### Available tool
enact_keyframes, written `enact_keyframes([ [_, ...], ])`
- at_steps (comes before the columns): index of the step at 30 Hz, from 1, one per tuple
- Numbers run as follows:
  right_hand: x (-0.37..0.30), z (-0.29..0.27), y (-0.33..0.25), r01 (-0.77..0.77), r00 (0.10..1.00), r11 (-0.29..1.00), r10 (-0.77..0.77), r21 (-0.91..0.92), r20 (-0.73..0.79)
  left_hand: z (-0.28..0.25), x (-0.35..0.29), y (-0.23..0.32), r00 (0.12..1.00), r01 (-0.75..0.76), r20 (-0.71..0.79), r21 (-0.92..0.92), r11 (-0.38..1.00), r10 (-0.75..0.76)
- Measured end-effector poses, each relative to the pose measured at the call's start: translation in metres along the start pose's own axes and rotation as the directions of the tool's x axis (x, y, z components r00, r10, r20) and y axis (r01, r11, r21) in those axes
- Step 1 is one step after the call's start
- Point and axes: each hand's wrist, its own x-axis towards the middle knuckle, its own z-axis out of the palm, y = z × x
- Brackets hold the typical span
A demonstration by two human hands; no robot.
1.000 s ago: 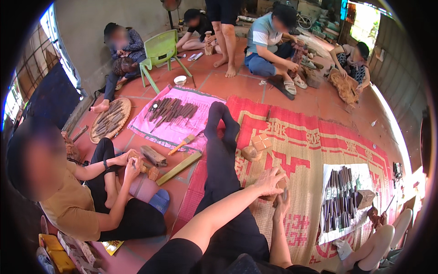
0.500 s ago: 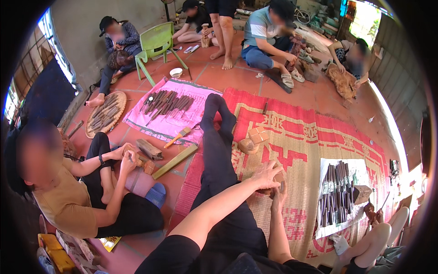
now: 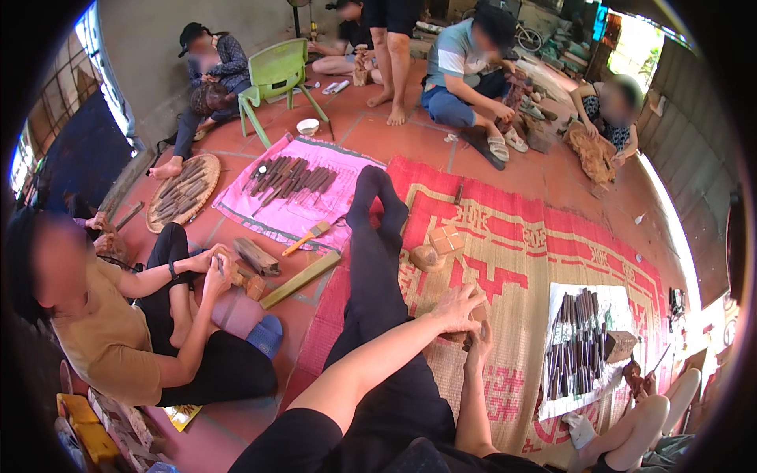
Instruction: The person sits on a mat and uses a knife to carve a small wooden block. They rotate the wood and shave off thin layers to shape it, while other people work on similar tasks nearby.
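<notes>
My left hand (image 3: pixel 456 310) bends over the top of a small brown wooden block (image 3: pixel 479 314), its fingers curled around it. From the right, my right hand (image 3: pixel 478 344) closes on the same block's side, and most of the wood is hidden behind my fingers. Whether a tool is also in either hand cannot be made out. Just beyond my hands, a square-cut wooden block (image 3: pixel 447 240) with lines across its faces rests beside a rounded wooden piece (image 3: pixel 424 258) on the red and straw-coloured woven mat (image 3: pixel 505 296). My outstretched legs (image 3: pixel 369 276) lie to the left of the block.
Dark-handled carving tools (image 3: pixel 579 343) lie on a white sheet at right, beside a wood block (image 3: pixel 620 345). More tools (image 3: pixel 288 177) cover a pink cloth, near a brush (image 3: pixel 307 236). At left a person (image 3: pixel 118 331) works wood; others sit around a green chair (image 3: pixel 276 71).
The whole view has shifted slightly. My hands keep nearly the same grip on the wooden block, and the pieces on the mat stay where they were.
</notes>
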Motion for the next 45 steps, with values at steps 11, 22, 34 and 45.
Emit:
enact_keyframes([
  [11,-0.009,0.008,0.043,0.04,0.998,0.998,-0.037,-0.057,0.057,0.003,0.001,-0.001,0.999,-0.009,0.032,-0.015,1.0,0.009],
  [22,0.011,0.005,0.044,0.102,0.992,0.98,-0.088,-0.172,0.087,0.007,0.003,-0.002,1.0,-0.017,-0.015,-0.019,1.0,0.017],
  [34,0.012,0.002,0.022,0.084,0.988,0.983,-0.062,-0.161,0.139,0.012,0.003,-0.005,0.998,-0.04,-0.047,-0.048,0.998,0.038],
  [45,0.022,0.001,0.004,0.05,0.998,0.949,-0.037,-0.311,0.048,0.007,-0.001,-0.009,0.999,0.013,-0.034,-0.043,0.999,-0.014],
])
